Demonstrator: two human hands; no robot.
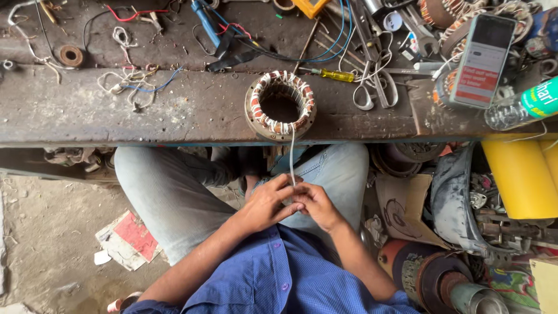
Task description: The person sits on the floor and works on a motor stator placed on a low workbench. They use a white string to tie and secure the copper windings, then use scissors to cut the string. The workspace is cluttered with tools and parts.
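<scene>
A ring-shaped motor stator (281, 104) with copper windings and white ties lies at the front edge of a worn metal workbench (174, 110). A thin white wire (292, 157) runs from it down to my lap. My left hand (268, 202) and my right hand (317, 203) meet over my jeans, both pinching the lower end of that wire between fingertips. The wire's tip is hidden by my fingers.
On the bench lie a yellow-handled screwdriver (331, 74), scissors (375, 87), loose wires (131, 81), a phone (482, 58) and a plastic bottle (523, 104). Yellow rolls (520, 174), motor parts (442, 279) and cardboard crowd the floor at right. Papers (125, 238) lie on the dirt floor at left.
</scene>
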